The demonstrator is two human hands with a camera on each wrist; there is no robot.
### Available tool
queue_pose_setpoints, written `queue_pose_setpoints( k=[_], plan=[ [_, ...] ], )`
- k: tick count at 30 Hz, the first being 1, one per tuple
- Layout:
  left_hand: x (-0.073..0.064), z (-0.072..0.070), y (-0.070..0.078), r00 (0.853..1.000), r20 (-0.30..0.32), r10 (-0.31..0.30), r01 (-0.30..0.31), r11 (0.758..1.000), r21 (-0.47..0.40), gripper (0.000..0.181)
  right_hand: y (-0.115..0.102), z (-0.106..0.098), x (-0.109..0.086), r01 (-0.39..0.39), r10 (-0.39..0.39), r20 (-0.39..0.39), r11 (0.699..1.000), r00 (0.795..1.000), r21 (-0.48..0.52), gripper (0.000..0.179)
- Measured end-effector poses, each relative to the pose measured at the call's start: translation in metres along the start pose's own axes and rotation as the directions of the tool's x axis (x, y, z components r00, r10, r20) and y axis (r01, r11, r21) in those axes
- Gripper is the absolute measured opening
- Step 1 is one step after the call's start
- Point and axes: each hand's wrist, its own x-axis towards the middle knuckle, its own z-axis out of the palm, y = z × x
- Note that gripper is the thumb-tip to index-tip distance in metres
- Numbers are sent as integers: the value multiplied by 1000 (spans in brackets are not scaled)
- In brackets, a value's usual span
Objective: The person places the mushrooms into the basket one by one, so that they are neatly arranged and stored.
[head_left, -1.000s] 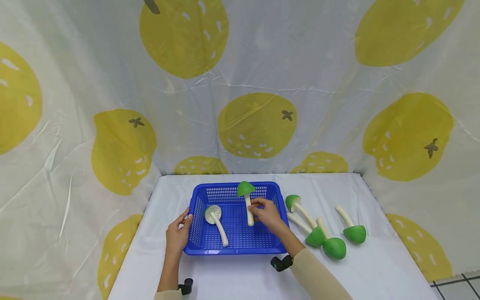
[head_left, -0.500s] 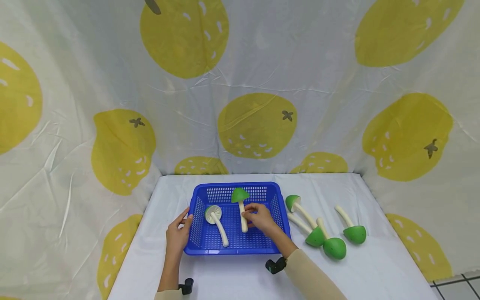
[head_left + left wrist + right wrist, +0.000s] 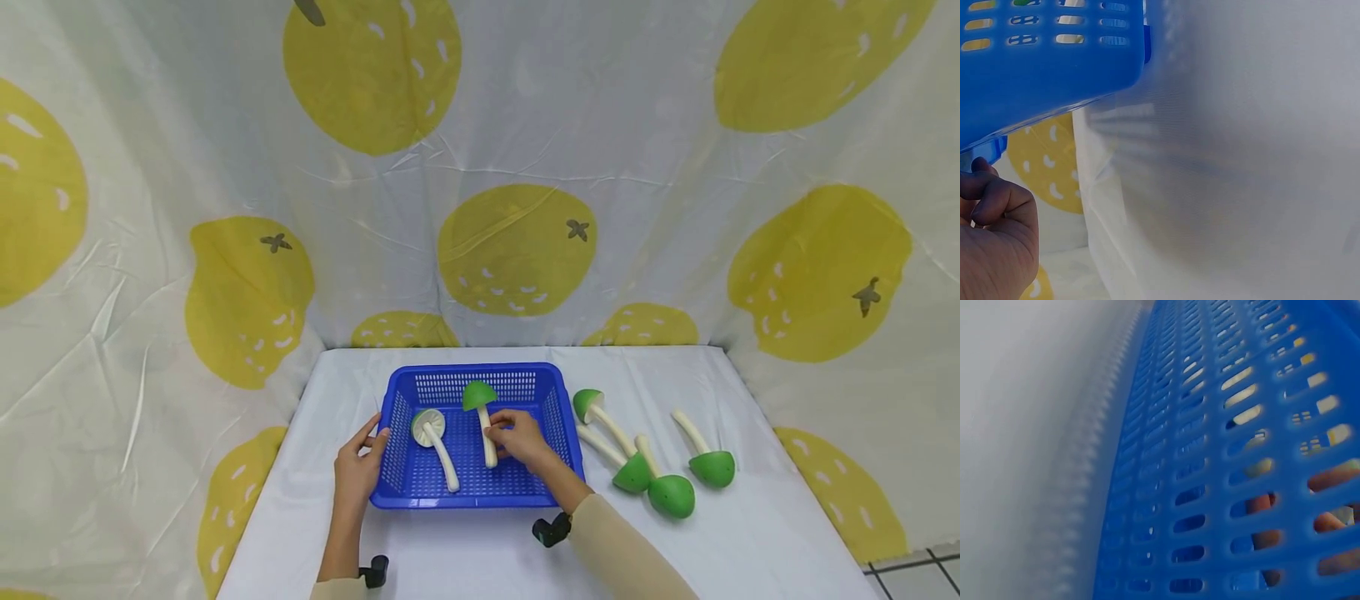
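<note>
No brand, label or readable writing anywhere in view. Table (image 3: 480, 550) is covered in a plain white cloth; a wrinkled white backdrop printed with big yellow fruit shapes (image 3: 517, 250) walls it in on the far side and both flanks, with grey floor tile showing at the near right corner. Blue perforated basket (image 3: 558, 425) sits left of centre on the table, nearer the near edge. Right hand (image 3: 517, 437) is inside the basket, fingers curled and pinching the white stem of a green-capped mushroom (image 3: 480, 408), cap pointing to the far edge, stem low against the basket floor; contact with the floor not resolvable. A second mushroom (image 3: 433, 433) lies in the left half of the basket, pale underside of its cap up. Left hand (image 3: 356, 467) rests on the basket's left rim, thumb hooked over the edge, fingers fairly straight along the outside wall; left wrist view shows the basket corner (image 3: 1047, 69) just above that hand (image 3: 994, 250). Four more green mushrooms (image 3: 645, 454) lie on the cloth right of the basket. Right wrist view shows only the basket's slotted wall (image 3: 1210, 456), with fingers (image 3: 1335, 519) behind the slots.
</note>
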Motion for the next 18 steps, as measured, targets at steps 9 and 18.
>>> queue_pose_setpoints(
  k=[9, 18],
  plan=[
    [-1, 0, 0, 1000, -3, 2, -2, 1000, 5, 48, 4, -3, 4, -18, 15, -46, 998, 999, -59, 23],
    [0, 0, 1, 1000, -6, 3, -3, 999, 33, 47, 8, -1, 2, -24, 20, -33, 992, 999, -128, 20]
  ],
)
